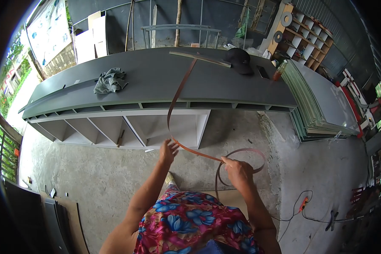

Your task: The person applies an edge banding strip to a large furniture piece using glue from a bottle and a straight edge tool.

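A long, thin brown edge-banding strip runs from the grey workbench top down past my left hand and across to my right hand. My right hand is closed on the strip, thumb along it, and the strip's rest loops out beyond the hand and hangs down. My left hand is beside the strip's bend, fingers apart, fingertips close to or touching it. The upper end of the strip lies near a narrow wooden batten on the dark grey panel.
On the panel rest a crumpled grey cloth, a black cap, a phone and a bottle. A white compartmented cabinet frame stands underneath. Stacked boards are at right; a cable with an orange connector crosses the concrete floor.
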Motion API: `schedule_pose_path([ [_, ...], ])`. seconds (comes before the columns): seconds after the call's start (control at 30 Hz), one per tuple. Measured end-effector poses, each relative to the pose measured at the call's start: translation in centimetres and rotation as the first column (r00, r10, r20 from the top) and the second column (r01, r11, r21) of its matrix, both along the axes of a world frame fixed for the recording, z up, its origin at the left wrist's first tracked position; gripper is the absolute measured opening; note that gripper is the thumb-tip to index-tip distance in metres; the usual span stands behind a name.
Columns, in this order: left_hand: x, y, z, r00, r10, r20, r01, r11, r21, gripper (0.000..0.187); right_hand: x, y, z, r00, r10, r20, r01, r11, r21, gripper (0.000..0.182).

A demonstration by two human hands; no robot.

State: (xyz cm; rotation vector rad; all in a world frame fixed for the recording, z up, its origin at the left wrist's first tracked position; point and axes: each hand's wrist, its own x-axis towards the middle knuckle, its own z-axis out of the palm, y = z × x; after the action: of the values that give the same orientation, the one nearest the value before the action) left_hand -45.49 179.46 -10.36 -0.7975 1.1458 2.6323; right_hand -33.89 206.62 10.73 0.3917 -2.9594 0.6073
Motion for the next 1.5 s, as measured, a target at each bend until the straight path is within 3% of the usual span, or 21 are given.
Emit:
schedule_pose_path([
  [0.07, 3.5, 1.6, 0.4, 0.990, -0.126, 0.069, 0.132, 0.986, -0.100, 0.049, 0.0, -1.3, -0.2, 0.996, 0.011, 0.089, -0.015, 0.999, 0.046, 0.033],
  [0.17, 8.5, 4.4, 2.6, 0.949, -0.315, -0.026, 0.298, 0.919, -0.257, 0.038, 0.2, -3.0, -0.4, 0.984, 0.077, 0.163, -0.090, 0.994, 0.070, 0.033],
  [0.33, 12.5, 6.7, 6.2, 0.896, -0.400, -0.196, 0.355, 0.907, -0.226, 0.037, 0.5, -5.2, -0.7, 0.973, 0.172, 0.155, -0.185, 0.980, 0.073, 0.022],
  [0.4, 12.9, 6.1, 6.3, 0.913, -0.326, -0.246, 0.322, 0.945, -0.057, 0.040, 0.5, -5.9, -1.2, 0.971, 0.195, 0.141, -0.202, 0.979, 0.037, 0.012],
  [0.47, 13.2, 5.3, 6.8, 0.920, -0.266, -0.286, 0.292, 0.955, 0.048, 0.045, 0.7, -6.4, -1.3, 0.963, 0.224, 0.148, -0.225, 0.974, -0.010, 0.014],
  [0.6, 14.5, 4.9, 10.5, 0.907, -0.248, -0.340, 0.238, 0.969, -0.071, 0.047, 0.5, -7.6, -2.5, 0.958, 0.250, 0.143, -0.235, 0.966, -0.110, 0.020],
  [0.7, 15.5, 5.6, 9.4, 0.888, -0.263, -0.378, 0.206, 0.961, -0.184, 0.047, 0.3, -8.9, -2.3, 0.956, 0.242, 0.166, -0.221, 0.966, -0.138, 0.024],
  [0.73, 16.0, 5.6, 9.1, 0.865, -0.284, -0.413, 0.234, 0.957, -0.169, 0.049, 0.3, -9.3, -2.4, 0.959, 0.243, 0.146, -0.223, 0.965, -0.141, 0.024],
  [0.87, 16.6, 5.1, 8.5, 0.905, -0.117, -0.409, 0.115, 0.993, -0.029, 0.051, 0.8, -10.9, -2.7, 0.954, 0.265, 0.139, -0.245, 0.958, -0.147, 0.026],
  [1.0, 16.0, 3.2, 10.2, 0.975, 0.015, -0.220, -0.061, 0.977, -0.204, 0.045, 1.5, -12.8, -3.9, 0.948, 0.252, 0.195, -0.240, 0.967, -0.085, 0.032],
  [1.1, 15.8, 2.2, 10.7, 0.984, 0.018, -0.175, -0.068, 0.956, -0.285, 0.043, 1.9, -13.9, -5.0, 0.957, 0.244, 0.156, -0.228, 0.967, -0.115, 0.036],
  [1.27, 14.7, 1.2, 9.6, 0.989, 0.040, -0.142, -0.081, 0.951, -0.299, 0.023, 3.4, -14.2, -5.4, 0.954, 0.255, 0.160, -0.222, 0.955, -0.196, 0.051],
  [1.43, 14.3, 0.0, 7.8, 0.997, 0.054, -0.056, -0.070, 0.938, -0.339, 0.029, 5.2, -12.7, -5.7, 0.948, 0.261, 0.179, -0.212, 0.944, -0.253, 0.064],
  [1.5, 14.1, -1.0, 7.1, 0.997, 0.047, -0.064, -0.068, 0.918, -0.390, 0.032, 5.7, -11.5, -6.8, 0.958, 0.288, 0.010, -0.275, 0.924, -0.266, 0.061],
])
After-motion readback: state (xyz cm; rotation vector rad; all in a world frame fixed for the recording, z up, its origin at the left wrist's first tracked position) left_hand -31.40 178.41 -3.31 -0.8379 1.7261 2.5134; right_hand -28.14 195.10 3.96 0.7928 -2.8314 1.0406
